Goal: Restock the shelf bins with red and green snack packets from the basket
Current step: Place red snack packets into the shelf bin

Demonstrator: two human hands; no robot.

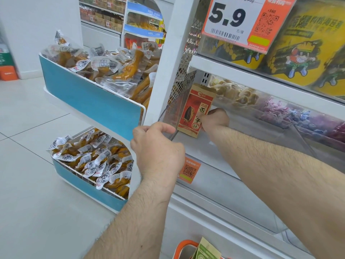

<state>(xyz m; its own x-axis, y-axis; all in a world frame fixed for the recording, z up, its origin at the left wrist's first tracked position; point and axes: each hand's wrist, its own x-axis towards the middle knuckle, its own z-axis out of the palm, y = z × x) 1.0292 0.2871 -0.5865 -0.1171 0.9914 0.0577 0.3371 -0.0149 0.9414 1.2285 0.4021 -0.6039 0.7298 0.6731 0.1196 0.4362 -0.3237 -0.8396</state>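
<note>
A red and brown snack packet [196,111] stands upright at the left end of a clear plastic shelf bin [233,161]. My right hand [216,118] reaches into the bin and grips the packet's lower right side. My left hand [158,146] has its fingers curled over the bin's clear front left corner. At the bottom edge of the view, a green packet [207,249] sticks out of an orange-rimmed basket [183,247].
Two blue-fronted end bins, an upper one [89,94] and a lower one [87,187], hold vacuum-packed yellow snacks on the left. Yellow tubs [298,53] fill the shelf above, behind a 5.9 price tag [233,19]. Purple candies [298,114] lie in the bin further right. White tiled floor [28,165] spreads to the left.
</note>
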